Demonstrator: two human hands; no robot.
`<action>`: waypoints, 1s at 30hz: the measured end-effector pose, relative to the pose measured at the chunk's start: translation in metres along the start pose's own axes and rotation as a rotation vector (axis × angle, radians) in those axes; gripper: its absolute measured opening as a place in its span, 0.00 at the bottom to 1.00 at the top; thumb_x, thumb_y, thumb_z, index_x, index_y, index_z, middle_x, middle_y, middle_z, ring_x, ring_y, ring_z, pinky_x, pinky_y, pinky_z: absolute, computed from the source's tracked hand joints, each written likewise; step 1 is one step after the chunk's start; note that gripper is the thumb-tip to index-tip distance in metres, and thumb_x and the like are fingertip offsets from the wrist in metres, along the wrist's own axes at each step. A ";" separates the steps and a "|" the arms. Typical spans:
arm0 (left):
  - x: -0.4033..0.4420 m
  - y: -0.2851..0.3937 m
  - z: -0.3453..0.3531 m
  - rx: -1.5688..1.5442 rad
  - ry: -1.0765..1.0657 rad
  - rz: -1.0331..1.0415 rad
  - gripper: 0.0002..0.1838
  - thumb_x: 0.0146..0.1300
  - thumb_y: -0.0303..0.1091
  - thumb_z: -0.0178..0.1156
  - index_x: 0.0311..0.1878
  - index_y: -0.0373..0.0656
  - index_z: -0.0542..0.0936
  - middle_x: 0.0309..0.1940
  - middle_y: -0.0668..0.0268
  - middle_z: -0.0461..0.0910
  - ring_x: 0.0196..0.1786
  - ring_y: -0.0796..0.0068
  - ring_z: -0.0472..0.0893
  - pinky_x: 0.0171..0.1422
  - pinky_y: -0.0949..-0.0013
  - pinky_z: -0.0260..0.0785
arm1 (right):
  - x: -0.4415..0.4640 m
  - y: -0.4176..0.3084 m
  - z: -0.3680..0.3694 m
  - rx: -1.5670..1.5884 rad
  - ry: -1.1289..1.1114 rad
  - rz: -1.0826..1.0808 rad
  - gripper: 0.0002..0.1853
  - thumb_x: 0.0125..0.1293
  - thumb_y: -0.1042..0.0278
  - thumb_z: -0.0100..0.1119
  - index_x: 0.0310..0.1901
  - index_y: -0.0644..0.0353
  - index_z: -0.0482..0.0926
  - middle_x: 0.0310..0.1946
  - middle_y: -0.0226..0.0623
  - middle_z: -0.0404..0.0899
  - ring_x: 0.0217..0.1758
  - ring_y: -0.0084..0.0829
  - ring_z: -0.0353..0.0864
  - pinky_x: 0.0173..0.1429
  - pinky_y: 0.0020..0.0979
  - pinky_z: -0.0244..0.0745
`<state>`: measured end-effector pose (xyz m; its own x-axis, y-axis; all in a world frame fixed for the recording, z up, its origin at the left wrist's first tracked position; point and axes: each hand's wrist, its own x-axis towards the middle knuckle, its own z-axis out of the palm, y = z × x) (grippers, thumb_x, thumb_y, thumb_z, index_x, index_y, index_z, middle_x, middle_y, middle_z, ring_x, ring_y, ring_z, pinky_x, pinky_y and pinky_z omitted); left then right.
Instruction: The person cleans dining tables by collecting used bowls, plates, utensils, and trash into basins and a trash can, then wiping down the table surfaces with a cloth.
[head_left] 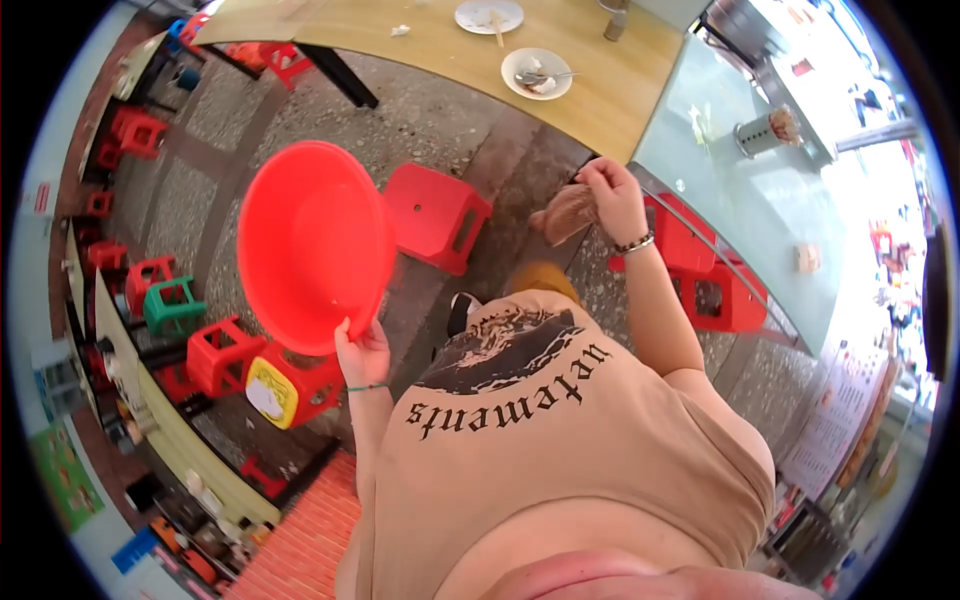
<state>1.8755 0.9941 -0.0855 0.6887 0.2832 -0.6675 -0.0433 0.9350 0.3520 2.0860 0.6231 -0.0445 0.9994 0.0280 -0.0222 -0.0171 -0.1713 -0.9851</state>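
Observation:
A large red basin point(312, 245) hangs tilted from my left hand point(364, 355), whose fingers and thumb pinch its near rim. Its inside faces me and looks nearly bare. My right hand point(612, 200), with a beaded bracelet at the wrist, is closed on a crumpled brown cloth point(568, 214) that dangles beside the yellow table's edge. On the yellow table point(430, 50) lie a bowl point(537, 74) with a spoon and food scraps, a plate point(488, 16) with chopsticks, and a crumpled white tissue point(401, 31).
Behind the basin stands a red stool point(432, 215). More red stools point(715, 295) sit under the glass-topped table point(745, 210) on the right, which bears a chopstick holder point(765, 134). Further red stools point(226, 355) and a green stool point(172, 305) line the left.

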 end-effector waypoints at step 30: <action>0.363 0.047 0.268 0.192 0.134 0.009 0.14 0.59 0.31 0.50 0.46 0.31 0.70 0.41 0.53 0.77 0.43 0.62 0.79 0.44 0.67 0.78 | 0.370 0.048 -0.095 -0.232 0.867 -0.034 0.07 0.63 0.69 0.51 0.32 0.63 0.75 0.29 0.32 0.78 0.31 0.20 0.73 0.36 0.20 0.68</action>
<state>2.3174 1.0837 -0.1350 0.5861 0.3291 -0.7404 0.0979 0.8783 0.4680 2.4581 0.5322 -0.0837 0.6737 -0.7005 0.2355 -0.0740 -0.3810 -0.9216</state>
